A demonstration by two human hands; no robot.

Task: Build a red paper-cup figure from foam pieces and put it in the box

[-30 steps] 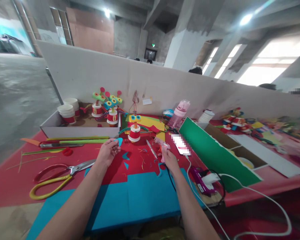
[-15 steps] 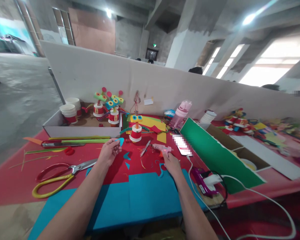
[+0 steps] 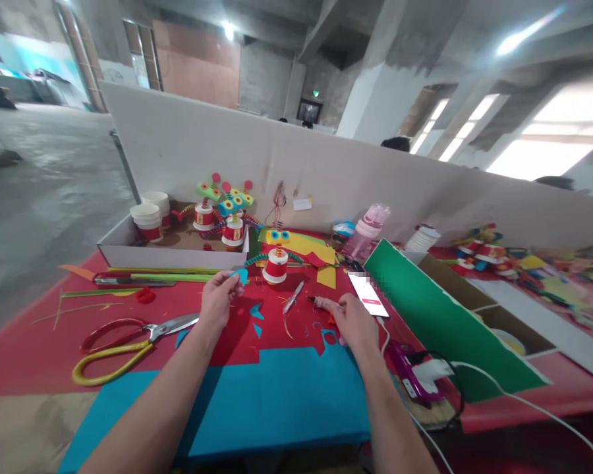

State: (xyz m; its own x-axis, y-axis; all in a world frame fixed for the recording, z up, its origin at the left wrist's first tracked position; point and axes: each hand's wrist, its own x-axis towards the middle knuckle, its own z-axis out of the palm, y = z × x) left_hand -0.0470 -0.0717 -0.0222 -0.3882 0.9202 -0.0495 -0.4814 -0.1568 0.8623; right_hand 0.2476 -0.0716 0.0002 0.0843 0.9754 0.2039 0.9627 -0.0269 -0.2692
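Between the thumb and fingers of my left hand (image 3: 218, 299) is a small blue paper piece (image 3: 242, 275), raised above the red table cover. My right hand (image 3: 354, 319) is closed around a pink hot glue gun (image 3: 328, 304), its dark nozzle pointing left; the palm hides most of its body. Just left of the nozzle lies a craft knife (image 3: 293, 296). Beyond both hands stands a paper-cup figure (image 3: 275, 264) with spring arms and a yellow head with blue eyes. Blue paper scraps (image 3: 257, 311) lie between my hands, and a cut blue offcut (image 3: 329, 337) is beside my right hand.
Large scissors (image 3: 151, 332) lie left of my left forearm. Behind them, a white box (image 3: 172, 255) holds cups and similar figures. A phone (image 3: 369, 295), a purple power strip (image 3: 415, 374) with white cables and a green board (image 3: 439, 316) border the right side. Blue sheets (image 3: 286, 395) cover the front edge.
My right hand has turned over the glue gun and now covers more of it, with the nozzle shifted slightly. My left hand keeps the blue piece. The camera view has swung slightly left.
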